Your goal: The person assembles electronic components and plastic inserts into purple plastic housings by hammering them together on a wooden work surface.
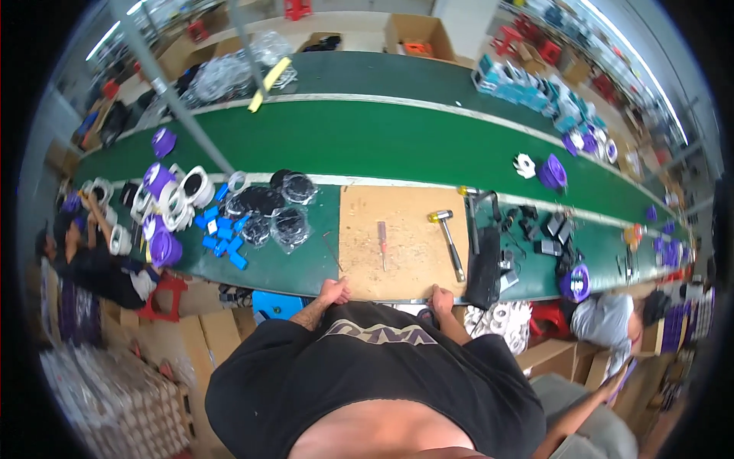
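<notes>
"Which step is in hand, pls?"

"I think I'm only setting or steadying the wooden board (359, 222). My L hand (335, 291) is at its near left corner, my R hand (441, 299) at the near edge, toward the right. Fingers look curled, but they're small in this wide view, so I can't tell if they grip or just rest."

"Next move?"

"IMO it calls for an even hold w/ both hands, b/c loose tools could roll."

"And where's everything?"

"Board lies flat, directly in front of me. Screwdriver (384, 246) is on it, fwd of & betw. my hands; hammer (450, 243) lies beyond R hand, head away. Farther L, blue pieces (222, 231)."
</notes>
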{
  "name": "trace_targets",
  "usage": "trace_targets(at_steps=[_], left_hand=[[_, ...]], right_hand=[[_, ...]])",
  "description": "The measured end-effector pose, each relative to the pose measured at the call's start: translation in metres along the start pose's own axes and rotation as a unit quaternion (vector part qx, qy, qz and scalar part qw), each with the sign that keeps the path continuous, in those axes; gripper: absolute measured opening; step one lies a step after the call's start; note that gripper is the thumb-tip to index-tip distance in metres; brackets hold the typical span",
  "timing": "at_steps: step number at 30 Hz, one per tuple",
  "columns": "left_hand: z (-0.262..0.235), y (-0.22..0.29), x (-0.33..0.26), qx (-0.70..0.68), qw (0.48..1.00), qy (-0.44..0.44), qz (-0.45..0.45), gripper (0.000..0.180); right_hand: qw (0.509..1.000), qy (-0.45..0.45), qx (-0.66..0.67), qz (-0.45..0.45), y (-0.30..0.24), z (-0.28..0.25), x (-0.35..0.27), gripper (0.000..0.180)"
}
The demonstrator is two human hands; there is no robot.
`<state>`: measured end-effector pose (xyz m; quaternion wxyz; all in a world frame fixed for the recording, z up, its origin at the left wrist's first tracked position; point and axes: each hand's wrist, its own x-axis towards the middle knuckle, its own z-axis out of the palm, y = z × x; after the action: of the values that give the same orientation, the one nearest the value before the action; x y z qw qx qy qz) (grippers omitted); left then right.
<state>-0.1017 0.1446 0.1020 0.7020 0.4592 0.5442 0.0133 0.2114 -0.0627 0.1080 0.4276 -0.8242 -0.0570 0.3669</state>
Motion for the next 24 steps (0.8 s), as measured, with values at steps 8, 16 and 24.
trace_targets(at_steps=[8,16,24], left_hand=[[-0.001,0.011,0.003,0.048,0.998,-0.031,-0.038,0.052],[0.0,0.012,0.003,0.03,0.999,-0.032,-0.026,0.048],[-0.002,0.011,0.001,0.028,0.999,-0.037,-0.019,0.047]], right_hand=[[0.991,0.066,-0.115,-0.029,-0.014,0.001,-0.012,0.042],[0.988,0.098,-0.116,0.007,-0.009,0.007,-0.016,0.04],[0.973,0.145,-0.179,-0.003,-0.008,0.012,-0.017,0.04]])
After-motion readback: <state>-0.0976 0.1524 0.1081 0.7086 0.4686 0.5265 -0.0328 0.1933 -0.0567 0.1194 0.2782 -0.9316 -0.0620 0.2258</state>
